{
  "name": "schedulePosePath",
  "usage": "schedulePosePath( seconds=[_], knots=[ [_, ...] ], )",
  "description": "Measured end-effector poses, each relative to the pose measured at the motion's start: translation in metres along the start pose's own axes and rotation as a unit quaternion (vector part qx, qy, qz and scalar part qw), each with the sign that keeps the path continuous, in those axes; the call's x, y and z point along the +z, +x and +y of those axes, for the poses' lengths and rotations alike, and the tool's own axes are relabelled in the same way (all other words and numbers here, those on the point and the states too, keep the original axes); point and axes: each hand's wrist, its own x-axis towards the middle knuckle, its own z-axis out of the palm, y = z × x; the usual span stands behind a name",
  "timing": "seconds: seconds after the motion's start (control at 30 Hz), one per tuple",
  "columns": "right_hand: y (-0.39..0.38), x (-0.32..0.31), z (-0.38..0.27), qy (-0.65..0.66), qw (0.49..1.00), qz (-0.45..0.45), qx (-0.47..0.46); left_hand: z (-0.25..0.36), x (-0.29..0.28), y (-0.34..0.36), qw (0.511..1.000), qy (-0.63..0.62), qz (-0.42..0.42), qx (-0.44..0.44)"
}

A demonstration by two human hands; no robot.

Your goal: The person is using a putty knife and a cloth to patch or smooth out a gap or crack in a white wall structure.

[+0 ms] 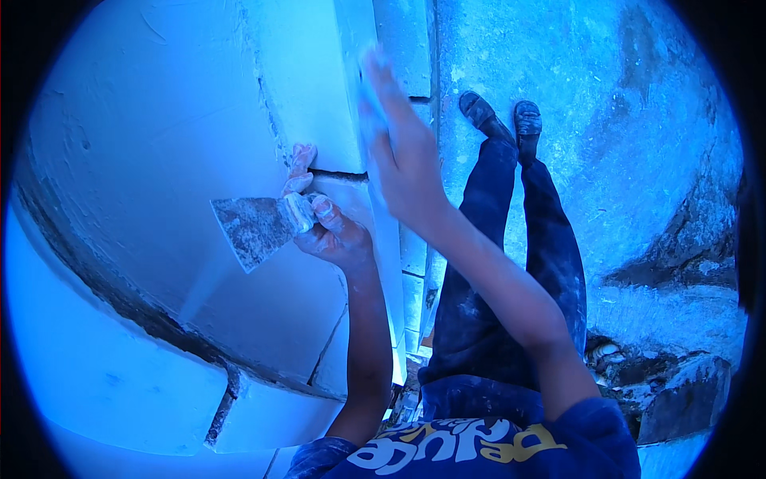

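Observation:
My left hand (pixel 337 233) is closed around the handle of a putty knife (pixel 254 230). The knife's wide, stained blade points left over a large pale, smooth surface (pixel 159 160). A pale, crumpled-looking piece (pixel 300 166) sticks up just beyond the handle; I cannot tell what it is. My right hand (pixel 404 156) is raised over the surface's right edge. Its fingers are stretched out and their tips are smeared by motion. No object shows in it. Whitish dust covers the left fingers.
Pale blocks (pixel 120 375) with dark gaps border the surface along the lower left. A narrow ledge (pixel 411 48) runs along its right side. Farther right lies a rough, stained floor (pixel 558 48), where my shoes (pixel 527 120) stand. Rubble (pixel 630 367) lies at the lower right.

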Motion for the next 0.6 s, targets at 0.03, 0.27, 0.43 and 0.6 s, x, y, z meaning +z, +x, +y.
schedulePosePath(
  seconds=[0.03,0.27,0.43,0.6],
  knots=[
    [0.007,0.003,0.0,-0.026,1.0,0.011,-0.002,0.0,-0.003,0.0,0.999,0.018,-0.014,-0.022],
    [-0.058,0.006,-0.008,-0.033,0.998,-0.035,0.027,-0.005,-0.006,-0.003,1.0,0.014,-0.007,0.003],
    [-0.027,0.003,0.001,0.083,0.991,0.017,0.105,0.003,0.0,-0.001,1.0,-0.018,-0.012,-0.021],
    [-0.063,-0.004,0.011,-0.025,0.998,-0.041,0.032,0.0,-0.002,-0.002,1.0,-0.018,-0.014,-0.016]
  ],
)
